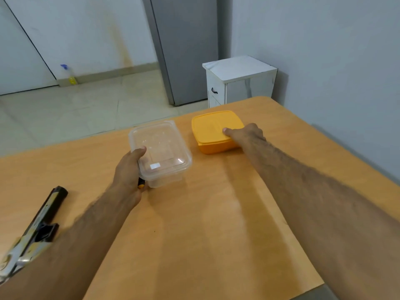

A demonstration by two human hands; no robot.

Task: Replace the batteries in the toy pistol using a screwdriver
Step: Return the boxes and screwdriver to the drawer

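Note:
The toy pistol (pixel 36 226), black and cream, lies at the table's left edge, partly behind my left forearm. My left hand (pixel 128 172) grips the near left corner of a clear lidded plastic container (pixel 161 150), thumb on the lid. A black and yellow screwdriver handle (pixel 141 184) peeks out under that hand, beside the container. My right hand (pixel 246 134) rests on the near right corner of an orange lidded box (pixel 213 132), thumb pressed on its lid. What the boxes hold is not visible.
The wooden table (pixel 205 224) spreads wide in front of me. Past its far edge stand a white cabinet (pixel 239 80) and a grey door. A spray bottle (pixel 69 74) sits on the floor by the far wall.

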